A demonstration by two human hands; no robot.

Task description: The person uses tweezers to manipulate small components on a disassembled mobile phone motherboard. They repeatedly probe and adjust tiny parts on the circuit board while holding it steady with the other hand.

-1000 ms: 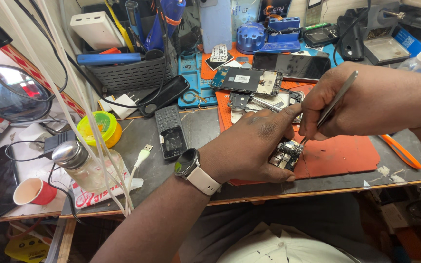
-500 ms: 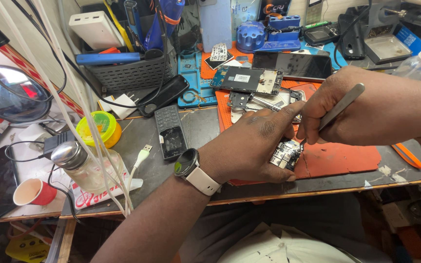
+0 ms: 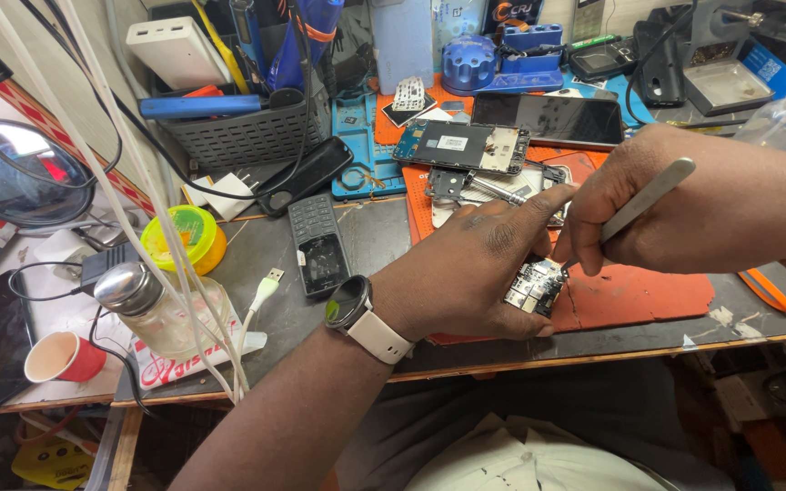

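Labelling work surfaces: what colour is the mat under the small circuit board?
Orange-red: the flat silicone mat beneath the small metal-shielded circuit board, clearest in the head view.

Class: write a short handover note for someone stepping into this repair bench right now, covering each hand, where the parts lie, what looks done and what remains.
Left hand: pins a small circuit board against the orange mat.
Right hand: grips metal tweezers, tip at the board's upper edge.
Nearby: an opened phone body and a dark screen panel lie further back; a keypad phone shell lies left of the mat.
Done: phone looks opened, board out.
Left: the work at the tweezer tip appears unfinished; parts not reassembled.
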